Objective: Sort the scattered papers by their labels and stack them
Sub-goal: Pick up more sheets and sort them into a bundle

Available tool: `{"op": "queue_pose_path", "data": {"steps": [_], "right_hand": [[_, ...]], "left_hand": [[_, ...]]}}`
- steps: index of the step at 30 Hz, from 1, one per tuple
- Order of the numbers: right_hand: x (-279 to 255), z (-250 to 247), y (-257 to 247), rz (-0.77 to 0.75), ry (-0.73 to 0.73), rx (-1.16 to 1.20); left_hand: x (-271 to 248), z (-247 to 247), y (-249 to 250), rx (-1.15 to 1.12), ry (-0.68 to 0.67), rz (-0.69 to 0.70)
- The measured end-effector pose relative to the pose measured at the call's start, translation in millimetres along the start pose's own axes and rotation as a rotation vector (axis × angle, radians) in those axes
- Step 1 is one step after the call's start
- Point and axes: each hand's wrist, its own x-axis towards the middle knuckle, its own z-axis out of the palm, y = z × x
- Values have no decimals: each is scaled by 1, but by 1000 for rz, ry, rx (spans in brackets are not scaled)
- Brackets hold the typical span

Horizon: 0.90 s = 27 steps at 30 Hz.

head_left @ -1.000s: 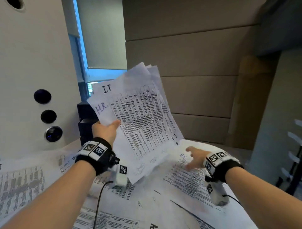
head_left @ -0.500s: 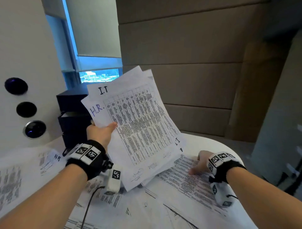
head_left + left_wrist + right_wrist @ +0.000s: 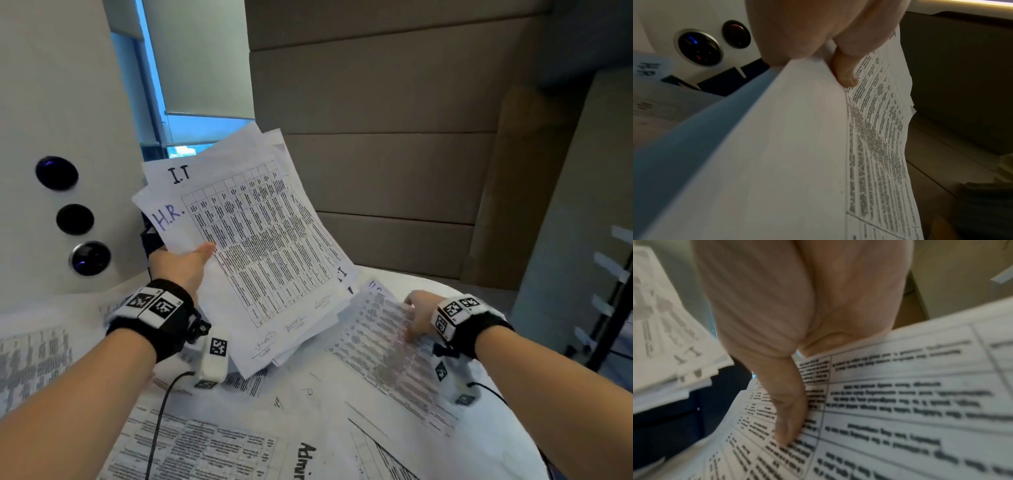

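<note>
My left hand [image 3: 190,262] holds a raised sheaf of printed papers [image 3: 263,246] above the table, thumb [image 3: 844,69] on the front sheet and fingers hidden behind. The front sheet is marked H.R. [image 3: 169,217]; the one behind is marked I.T [image 3: 180,174]. At the right, my right hand [image 3: 416,317] pinches a printed table sheet [image 3: 383,346] at its right edge. Its thumb [image 3: 789,410] lies on top of that sheet [image 3: 900,402], which looks blurred and lifted at that edge. The held sheaf [image 3: 663,337] hangs to its left.
Several more printed sheets cover the round white table [image 3: 513,445], one marked "Admi" [image 3: 305,459] near me. A white panel with round buttons [image 3: 73,219] stands at the left, black boxes [image 3: 150,238] behind the sheaf. Cables trail from both wrists.
My right hand went from resting flat on the sheet at the right to pinching its edge, and the sheet is coming up. The left hand keeps the sheaf raised.
</note>
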Motion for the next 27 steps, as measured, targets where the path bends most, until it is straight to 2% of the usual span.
{"op": "queue_pose_path", "data": {"steps": [8, 16, 19, 23, 27], "right_hand": [[-45, -80, -32, -99, 282, 112], [-86, -144, -66, -337, 504, 329], [-98, -154, -74, -456, 514, 564], [-109, -159, -82, -597, 422, 1007], [-98, -150, -79, -659, 323, 1129]], "left_hand": [[-15, -39, 26, -38, -18, -14], [-11, -73, 33, -24, -141, -94], [3, -76, 21, -66, -203, -112], [-6, -71, 32, -79, -277, -140], [-7, -53, 31, -263, -366, -232]]}}
